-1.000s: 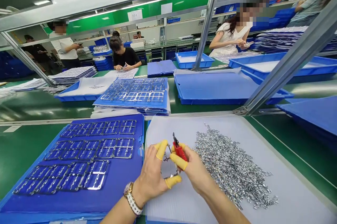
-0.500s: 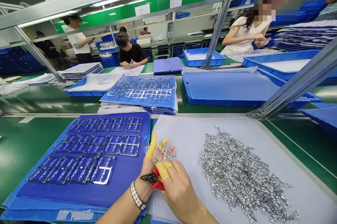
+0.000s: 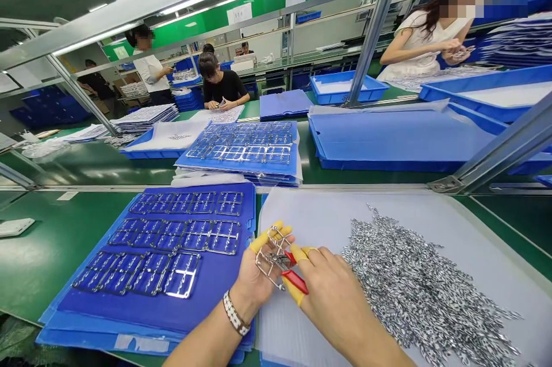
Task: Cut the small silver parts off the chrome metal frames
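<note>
My left hand, in yellow finger cots, holds a small square metal frame with its palm turned up. In my right hand, also with yellow finger cots, is a pair of red-handled pliers. Their jaws reach into the metal frame, over the left palm; what exactly they grip is too small to tell. Rows of similar metal frames lie on a blue sheet to the left. On the right, a heap of short silver chain pieces covers part of a white sheet.
Beyond my sheets stands a stack of blue sheets with more metal frames. A blue tray sits at the back right, beneath a slanting metal post. A white phone-like object lies far left. Co-workers sit or stand across the bench.
My right hand has drawn back to the right and turned the pliers, so their jaws now point into the metal frame. The whole view has shifted slightly left.
</note>
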`<state>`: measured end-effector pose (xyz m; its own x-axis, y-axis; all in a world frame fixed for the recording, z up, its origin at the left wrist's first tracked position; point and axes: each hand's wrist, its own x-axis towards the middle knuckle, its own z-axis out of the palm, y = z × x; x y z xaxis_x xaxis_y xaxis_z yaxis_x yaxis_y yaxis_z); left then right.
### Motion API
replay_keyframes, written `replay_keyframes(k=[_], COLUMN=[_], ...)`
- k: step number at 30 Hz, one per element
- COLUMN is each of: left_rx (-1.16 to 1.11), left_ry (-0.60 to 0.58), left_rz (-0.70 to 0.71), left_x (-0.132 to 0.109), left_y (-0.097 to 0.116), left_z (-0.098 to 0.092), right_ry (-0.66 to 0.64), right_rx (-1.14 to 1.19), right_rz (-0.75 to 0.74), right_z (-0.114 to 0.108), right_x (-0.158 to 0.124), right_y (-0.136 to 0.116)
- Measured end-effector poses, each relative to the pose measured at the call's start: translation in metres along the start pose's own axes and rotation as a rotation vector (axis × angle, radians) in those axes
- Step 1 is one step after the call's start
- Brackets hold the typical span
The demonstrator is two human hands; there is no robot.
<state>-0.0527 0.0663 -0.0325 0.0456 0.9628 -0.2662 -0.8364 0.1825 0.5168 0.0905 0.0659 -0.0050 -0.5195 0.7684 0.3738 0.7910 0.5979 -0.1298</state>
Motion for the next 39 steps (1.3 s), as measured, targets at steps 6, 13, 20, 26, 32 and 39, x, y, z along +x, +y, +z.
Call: replay_keyframes(k=[6, 13, 20, 26, 32, 39], left_rx=[0.053, 0.132, 0.081, 0.074, 0.108, 0.142], left_ry=[-0.008, 0.004, -0.029, -0.034, -0.032, -0.001], left_rz=[0.047, 0.106, 0.008, -0.054, -0.036, -0.030], left_x=[-0.001, -0.004, -0.004, -0.006, -0.006, -0.006], left_y=[0.000, 0.001, 0.001, 0.001, -0.001, -0.001], left_z=[0.000, 0.004, 0.001, 0.003, 0.003, 0.002], right_ry=[-0.062, -0.097, -0.024, -0.131, -0.136, -0.169], right_rx=[-0.011, -0.097, -0.138, -0.129, -0.084, -0.080], right_rz=[0.017, -0.002, 0.012, 0.089, 0.109, 0.106], right_z=[-0.004, -0.013, -0.023, -0.023, -0.021, -0.023], right_x=[0.003, 0.005, 0.003, 0.013, 0.016, 0.016], right_y=[-0.006, -0.011, 0.003, 0.010, 0.010, 0.011])
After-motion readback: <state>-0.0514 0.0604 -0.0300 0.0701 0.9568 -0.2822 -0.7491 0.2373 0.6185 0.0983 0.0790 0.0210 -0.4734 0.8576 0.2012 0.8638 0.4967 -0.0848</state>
